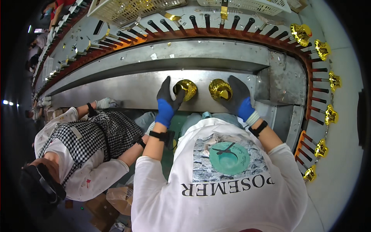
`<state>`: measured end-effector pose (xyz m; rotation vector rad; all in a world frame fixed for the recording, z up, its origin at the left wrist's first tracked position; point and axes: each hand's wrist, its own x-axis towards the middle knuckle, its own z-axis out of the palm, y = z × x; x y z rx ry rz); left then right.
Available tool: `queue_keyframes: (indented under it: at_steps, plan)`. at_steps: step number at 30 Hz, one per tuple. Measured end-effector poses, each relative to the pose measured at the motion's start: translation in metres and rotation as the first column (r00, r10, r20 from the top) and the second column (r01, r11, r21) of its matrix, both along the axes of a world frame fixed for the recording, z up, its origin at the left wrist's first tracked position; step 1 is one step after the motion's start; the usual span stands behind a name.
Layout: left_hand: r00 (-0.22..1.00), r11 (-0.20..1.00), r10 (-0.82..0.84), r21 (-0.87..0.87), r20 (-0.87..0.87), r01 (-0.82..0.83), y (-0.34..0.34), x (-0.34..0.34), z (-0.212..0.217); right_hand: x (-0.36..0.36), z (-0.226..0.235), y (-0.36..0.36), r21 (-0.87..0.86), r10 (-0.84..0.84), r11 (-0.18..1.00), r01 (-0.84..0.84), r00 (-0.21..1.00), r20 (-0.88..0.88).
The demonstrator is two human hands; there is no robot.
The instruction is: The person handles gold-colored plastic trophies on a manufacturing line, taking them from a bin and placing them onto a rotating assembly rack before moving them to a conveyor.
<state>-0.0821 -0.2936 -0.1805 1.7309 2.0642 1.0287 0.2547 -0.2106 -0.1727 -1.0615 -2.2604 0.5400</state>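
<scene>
My left hand [167, 101], in a blue and dark grey work glove, curls around the left side of a shiny gold bell-shaped cup [189, 89], thumb across its near side. Its dark opening faces toward me and to the left. A matching gold cup [219, 86] is gripped by my right hand [239, 97], gloved the same way, fingers along its right side. The open end of this one tips toward me and shows a gold inside. A small gap separates the two cups. Both are over the metal bench [135, 87]; I cannot tell whether they touch it.
Beyond the bench curves an orange conveyor track [174, 35] with black-handled upright holders. Several gold bell-shaped pieces [331, 115] sit on holders at the right. Cream plastic baskets [131, 11] stand at the back. A co-worker in a checked apron [100, 131] sits close on my left.
</scene>
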Motion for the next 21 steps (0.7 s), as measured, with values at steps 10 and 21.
queue_keyframes:
  at_steps: [10,21]
  plan:
    - [0.665,0.925,0.326,-0.371,0.672,-0.079,-0.155,0.016,-0.04,0.055,-0.054,-0.046,-0.441,0.021,0.894,0.082,0.974,0.224]
    - [0.697,0.646,0.55,-0.763,0.46,-0.006,-0.281,0.014,-0.105,0.004,-0.09,-0.002,-0.726,-0.011,0.688,-0.022,0.999,-0.041]
